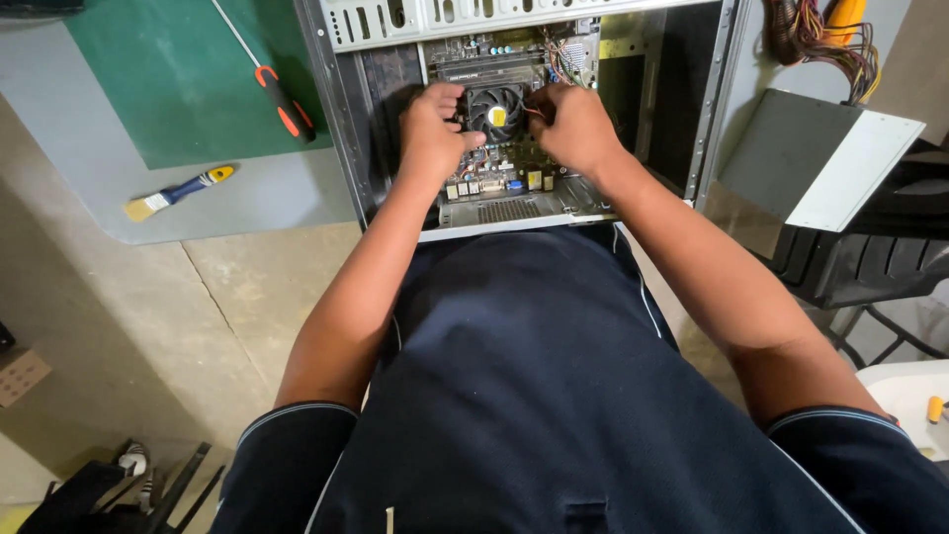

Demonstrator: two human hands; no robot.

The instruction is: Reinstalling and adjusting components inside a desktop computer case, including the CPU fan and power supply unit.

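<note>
Both hands grip the cooler fan (495,111) on the board (504,168) inside the open case (341,109): the left hand (433,133) curls around its left edge, the right hand (573,127) closes on its right edge. Loose wires (556,54) crowd just above the fan. On the bench (119,198), well apart to the left, lie a screwdriver (282,99) on a green mat (178,69) and a small brush (178,192). A power supply (820,163) with a cable bundle (830,40) sits right of the case.
</note>
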